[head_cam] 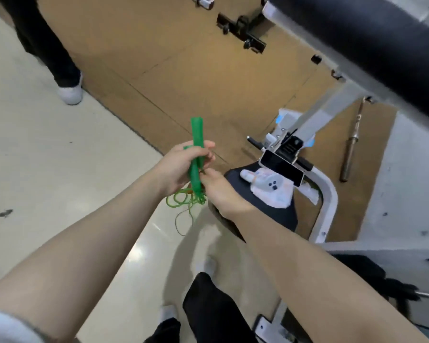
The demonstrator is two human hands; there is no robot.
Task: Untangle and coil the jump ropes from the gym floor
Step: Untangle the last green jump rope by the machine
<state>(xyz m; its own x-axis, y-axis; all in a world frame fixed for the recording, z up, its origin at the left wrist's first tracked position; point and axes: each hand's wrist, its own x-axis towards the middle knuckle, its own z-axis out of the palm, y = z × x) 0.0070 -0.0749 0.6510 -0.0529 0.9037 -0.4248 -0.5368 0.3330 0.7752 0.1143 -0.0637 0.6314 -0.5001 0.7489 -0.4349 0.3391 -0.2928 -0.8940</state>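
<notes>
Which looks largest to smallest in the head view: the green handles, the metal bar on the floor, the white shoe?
1. metal bar, longest
2. green handles, though nearer the camera
3. white shoe, farther away, partly hidden

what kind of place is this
Most likely a gym: a padded weight bench on a white metal frame, a bare barbell bar lying on the brown floor mat, and a green jump rope in hand.
</notes>
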